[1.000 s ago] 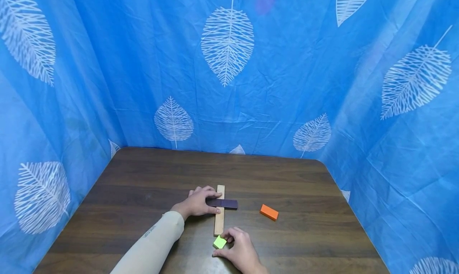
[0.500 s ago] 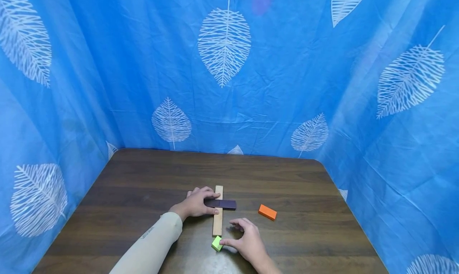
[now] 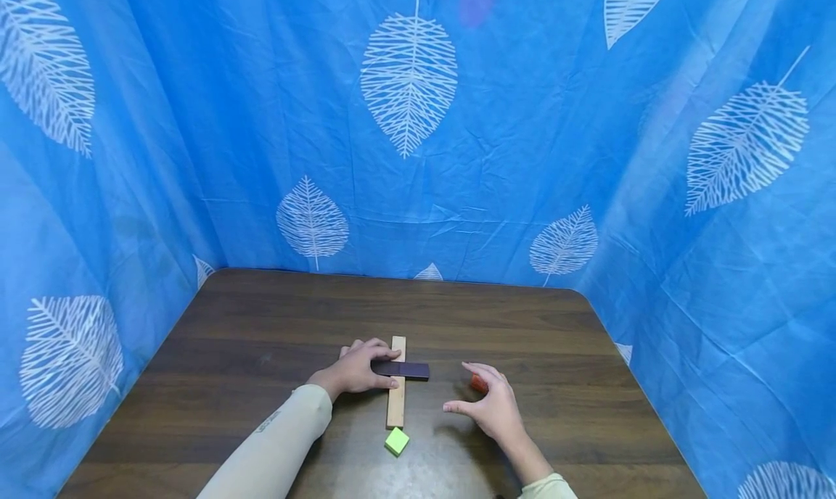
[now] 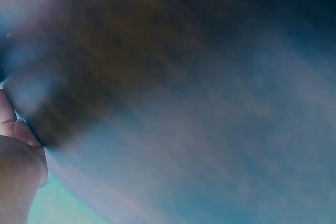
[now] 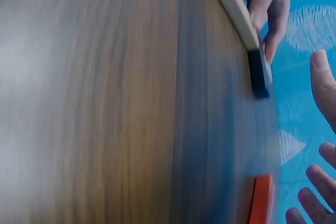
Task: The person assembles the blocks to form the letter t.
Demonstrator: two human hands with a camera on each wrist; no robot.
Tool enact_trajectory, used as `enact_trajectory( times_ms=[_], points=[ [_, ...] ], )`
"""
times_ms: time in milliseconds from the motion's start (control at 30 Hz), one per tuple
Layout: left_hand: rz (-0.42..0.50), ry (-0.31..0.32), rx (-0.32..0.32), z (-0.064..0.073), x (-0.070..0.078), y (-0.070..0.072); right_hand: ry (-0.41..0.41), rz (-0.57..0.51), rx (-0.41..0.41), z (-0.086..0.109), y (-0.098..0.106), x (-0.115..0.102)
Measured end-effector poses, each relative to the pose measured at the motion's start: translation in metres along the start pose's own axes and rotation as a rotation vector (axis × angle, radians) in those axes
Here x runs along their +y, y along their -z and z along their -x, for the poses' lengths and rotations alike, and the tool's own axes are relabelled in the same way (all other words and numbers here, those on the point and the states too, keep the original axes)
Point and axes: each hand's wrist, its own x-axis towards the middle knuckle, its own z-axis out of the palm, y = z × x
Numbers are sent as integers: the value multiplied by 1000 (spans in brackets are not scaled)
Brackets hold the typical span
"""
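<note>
A pale wooden strip (image 3: 395,405) lies on the table, with a dark purple block (image 3: 414,371) across it, making a cross shape. My left hand (image 3: 355,368) holds the left end of the dark purple block, thumb on its near side and fingers on its far side; the fingertips also reach the strip. A lime green block (image 3: 397,441) sits by the strip's near end. My right hand (image 3: 493,405) hovers with thumb and fingers spread, holding nothing. Partly behind it lies an orange block (image 3: 479,382), which looks red in the right wrist view. The left wrist view is mostly blurred.
The brown wood-grain table (image 3: 294,303) has rounded far corners. Blue curtains (image 3: 418,194) with white leaf prints hang behind it and along both sides.
My right hand has let go of the lime green block and moved right and away to the orange block, its fingers spreading. The left hand has stayed in place.
</note>
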Motion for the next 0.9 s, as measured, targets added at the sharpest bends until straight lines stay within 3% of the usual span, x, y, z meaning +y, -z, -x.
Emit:
enact_trajectory(
  times_ms=[400,900],
  points=[
    [2,4,-2,0,1,2,-133,41,8,-7,15,30],
    [4,13,-4,1,3,1,-304,-87,6,-6,12,42]
  ],
)
